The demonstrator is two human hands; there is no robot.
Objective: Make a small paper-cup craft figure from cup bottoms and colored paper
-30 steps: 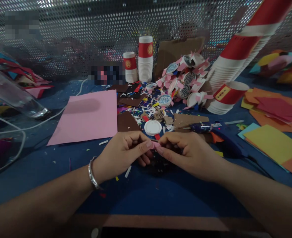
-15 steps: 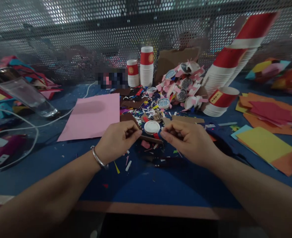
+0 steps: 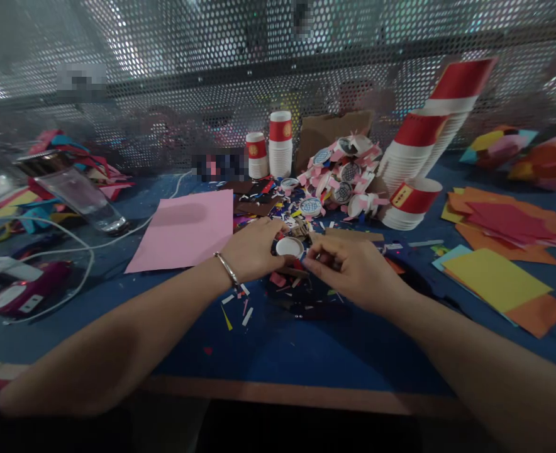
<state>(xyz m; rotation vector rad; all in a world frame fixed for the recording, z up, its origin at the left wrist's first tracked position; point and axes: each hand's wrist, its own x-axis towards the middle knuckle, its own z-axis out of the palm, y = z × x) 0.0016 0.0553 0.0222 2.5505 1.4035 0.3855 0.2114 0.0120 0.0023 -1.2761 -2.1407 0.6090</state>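
Note:
A small white round paper piece (image 3: 289, 248), like a cup bottom with a raised rim, lies among the scraps between my hands. My left hand (image 3: 258, 250), with a silver bracelet at its wrist, reaches round its left side, thumb and fingers apart at the rim; whether they touch it is unclear. Close to its right edge, my right hand (image 3: 346, 263) is closed in a pinch; anything in the fingertips is too small to name. A brown strip (image 3: 295, 272) lies just below the round piece. Dark-handled scissors (image 3: 320, 311) rest nearer me.
Behind are a pile of pink-and-white paper pieces (image 3: 341, 179) and stacked red-and-white paper cups (image 3: 280, 151). Pink paper (image 3: 183, 229), a tilted clear glass (image 3: 87, 201) and a white cable lie left. Yellow sheets (image 3: 499, 277) and other coloured paper lie right. A perforated metal screen stands behind.
My left hand has moved right and forward, its fingers parting from a pinch around the round piece. My right hand stays pinched close by. The whole view has shifted slightly.

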